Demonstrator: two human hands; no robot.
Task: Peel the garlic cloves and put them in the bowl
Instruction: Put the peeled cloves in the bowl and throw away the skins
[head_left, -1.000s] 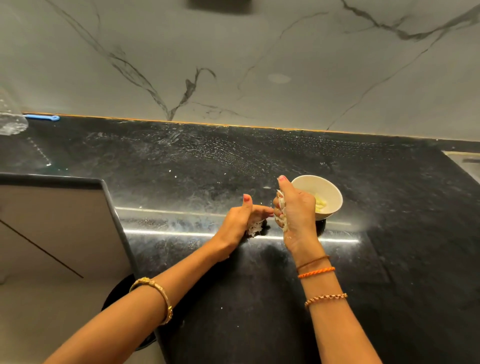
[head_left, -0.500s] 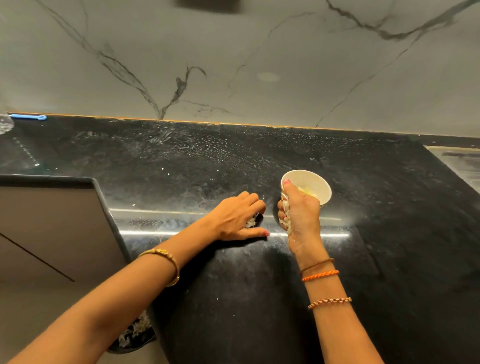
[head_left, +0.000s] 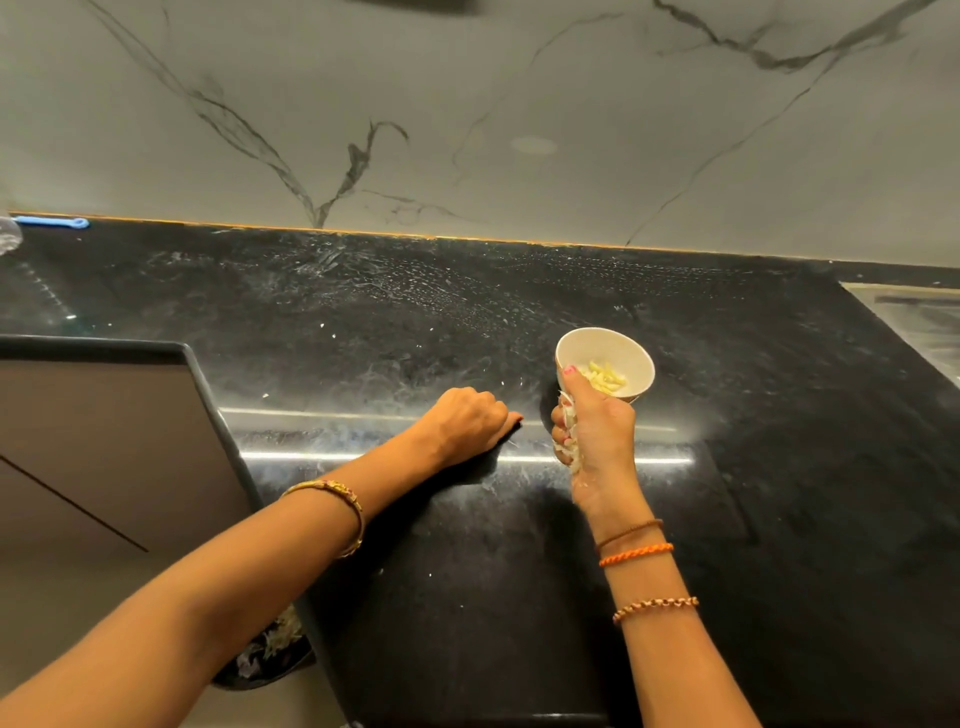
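Grip of the right hand (head_left: 597, 431) is being kept clenched around a wad of papery garlic skins (head_left: 569, 441), thumb lying against the near rim of the bowl (head_left: 605, 364), where the peeled garlic cloves (head_left: 605, 378) are already lying. The left hand (head_left: 467, 421) is being pressed, fingers curled under, on the desk (head_left: 779, 467) just left of the skins; whether anything is being held in it cannot be told. Judged from this, the bowl is lying directly beyond the right hand, the nearer one.

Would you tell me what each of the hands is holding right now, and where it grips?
The right hand clutches garlic peels in its closed palm, thumb on the bowl rim. The left hand is curled on the counter; its contents are hidden.
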